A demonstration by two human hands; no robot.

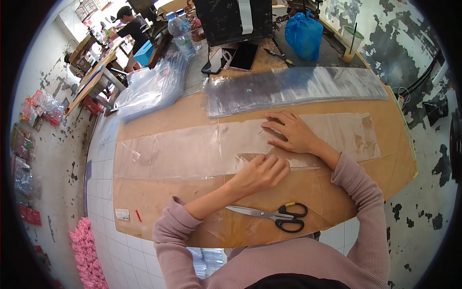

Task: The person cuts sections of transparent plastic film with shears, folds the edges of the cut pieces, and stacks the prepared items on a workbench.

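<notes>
A long clear plastic sheet [192,149] lies flat across the brown table. Over its near edge my left hand [264,172] is closed in a pinch on the plastic, which looks puckered and raised there; the fingertips are partly hidden. Just beyond and to the right, my right hand [291,132] rests on the sheet with its fingers spread. Black-handled scissors [276,215] lie between my forearms, near the front edge, untouched by either hand. Behind the sheet is a flat stack of clear plastic sleeves [298,91].
More clear plastic [154,86] is heaped at the back left, near water bottles [180,36]. Two phones [244,57], a blue bag [304,36] and a drink cup [351,45] stand or lie at the back. Another person [132,31] sits far left.
</notes>
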